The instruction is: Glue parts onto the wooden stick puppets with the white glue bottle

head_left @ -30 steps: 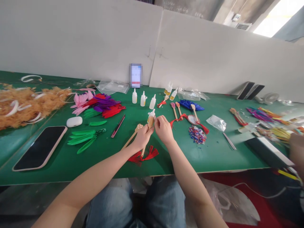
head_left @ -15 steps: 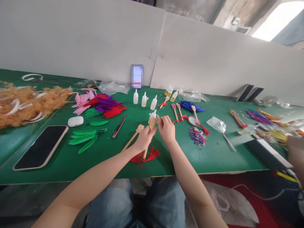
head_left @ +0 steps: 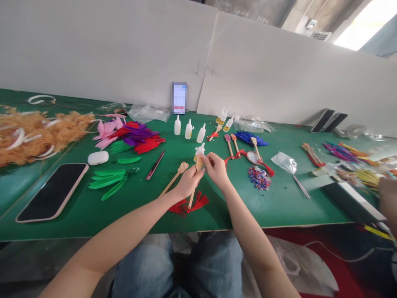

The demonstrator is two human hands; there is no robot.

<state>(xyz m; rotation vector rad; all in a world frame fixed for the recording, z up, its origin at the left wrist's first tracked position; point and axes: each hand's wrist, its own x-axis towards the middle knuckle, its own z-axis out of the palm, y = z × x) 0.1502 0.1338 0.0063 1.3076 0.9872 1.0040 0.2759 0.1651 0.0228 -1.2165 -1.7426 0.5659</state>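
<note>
My left hand (head_left: 190, 182) is closed round a wooden stick (head_left: 191, 199) with a pale wide head (head_left: 199, 162); a red tassel (head_left: 200, 200) hangs at its lower end. The fingers of my right hand (head_left: 217, 169) are pinched together at the right edge of that head; anything between them is too small to make out. Left of my hands lies another wooden stick (head_left: 171, 183) with a paw-shaped head. Just behind the held head stands a small white bottle (head_left: 200, 149).
Several white bottles (head_left: 188, 129) stand farther back. Green feathers (head_left: 107, 179), a cutter (head_left: 155, 164) and a phone (head_left: 52, 192) lie left. Coloured beads (head_left: 259, 179), a mirror (head_left: 253, 157) and tweezers (head_left: 301, 186) lie right. Another person's hand (head_left: 387, 192) shows at the far right.
My right hand has moved slightly left and now meets the head of the held stick. My left hand keeps its hold. The view has shifted slightly.
</note>
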